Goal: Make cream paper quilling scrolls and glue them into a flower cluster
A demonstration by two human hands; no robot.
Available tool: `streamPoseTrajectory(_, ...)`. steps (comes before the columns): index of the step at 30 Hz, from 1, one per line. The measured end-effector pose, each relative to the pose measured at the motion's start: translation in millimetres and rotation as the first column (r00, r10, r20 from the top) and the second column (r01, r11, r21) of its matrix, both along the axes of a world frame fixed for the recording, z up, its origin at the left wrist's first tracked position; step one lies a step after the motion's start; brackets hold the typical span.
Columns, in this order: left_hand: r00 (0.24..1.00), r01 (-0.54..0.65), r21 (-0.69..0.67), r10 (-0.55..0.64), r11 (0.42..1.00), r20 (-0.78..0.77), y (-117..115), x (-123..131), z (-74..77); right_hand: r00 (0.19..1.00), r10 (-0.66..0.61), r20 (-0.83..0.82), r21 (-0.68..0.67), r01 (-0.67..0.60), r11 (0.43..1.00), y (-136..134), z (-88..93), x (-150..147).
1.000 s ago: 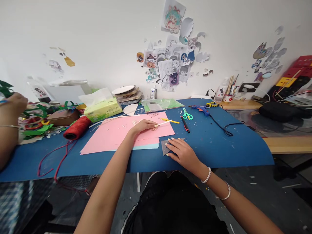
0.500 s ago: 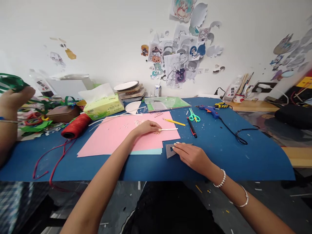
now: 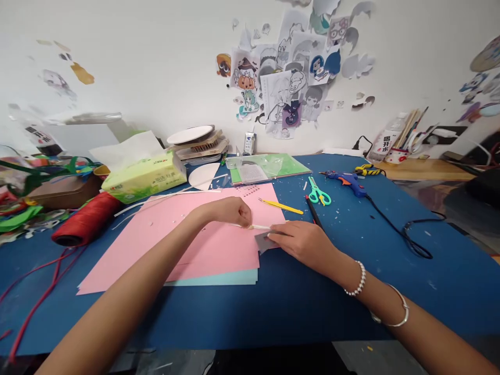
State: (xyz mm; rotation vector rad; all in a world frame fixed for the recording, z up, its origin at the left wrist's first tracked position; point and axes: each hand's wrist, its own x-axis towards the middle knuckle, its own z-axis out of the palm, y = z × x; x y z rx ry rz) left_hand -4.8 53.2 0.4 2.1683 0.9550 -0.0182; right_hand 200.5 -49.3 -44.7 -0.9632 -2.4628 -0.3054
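Note:
My left hand (image 3: 234, 212) is closed in a pinch on a thin white strip (image 3: 261, 227), over the pink paper sheets (image 3: 222, 255). The strip runs sideways toward my right hand (image 3: 302, 238). Under the fingers of that hand is a small grey set square (image 3: 264, 241), partly hidden by them, at the right edge of the paper. Its upper edge lies close to the strip; I cannot tell whether they touch. Yellow tweezers (image 3: 283, 207) and a black-and-red pen (image 3: 313, 212) lie just beyond my right hand.
Teal scissors (image 3: 319, 194) and a blue glue gun (image 3: 347, 182) with a black cord lie to the right. A red thread spool (image 3: 88, 219), a tissue pack (image 3: 144, 174) and craft scraps crowd the left. Behind the paper is a green sheet (image 3: 289, 165) with clear plastic on it.
My right hand has brought the set square from the bare table to the paper's edge, beside the strip. The view has shifted, and another person's hand at the far left is gone from view.

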Motion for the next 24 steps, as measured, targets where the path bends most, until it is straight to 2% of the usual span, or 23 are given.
streamPoseTrajectory(3, 0.996, 0.035, 0.007, -0.034, 0.999, -0.082, 6, 3, 2.6, 0.999, 0.034, 0.019, -0.111, -0.032, 0.993, 8, 2.0, -1)
streamPoseTrajectory(4, 0.994, 0.046, 0.008, -0.044, 0.999, -0.103, 6, 4, 3.2, 0.999, 0.043, 0.004, -0.187, -0.042, 0.981, 11, 4.6, 0)
streamPoseTrajectory(8, 0.987, 0.065, 0.036, -0.059, 0.997, -0.152, 2, 6, 6.2, 0.996, 0.09, -0.025, -0.463, -0.091, 0.882, 32, 21.8, 5)
streamPoseTrajectory(11, 0.982, 0.077, 0.037, -0.069, 0.996, -0.175, -4, 6, 8.6, 0.998, 0.069, -0.005, -0.57, -0.06, 0.819, 55, 32.1, 7)
streamPoseTrajectory(12, 0.98, 0.079, 0.048, -0.069, 0.996, -0.186, -6, 6, 9.0, 0.997, 0.074, -0.011, -0.588, -0.066, 0.806, 62, 33.5, 7)
streamPoseTrajectory(16, 0.974, 0.093, 0.23, -0.041, 0.969, -0.221, -17, 9, 6.4, 0.998, 0.056, -0.033, -0.632, -0.064, 0.772, 76, 29.5, 4)
streamPoseTrajectory(18, 0.979, 0.084, 0.288, -0.025, 0.954, -0.203, -22, 10, 2.2, 0.999, 0.021, -0.044, -0.647, -0.045, 0.761, 76, 25.8, 1)
streamPoseTrajectory(24, 0.988, 0.118, 0.359, -0.075, 0.926, -0.132, -29, 12, -14.1, 0.998, -0.015, -0.066, -0.666, -0.033, 0.745, 70, 25.1, 1)
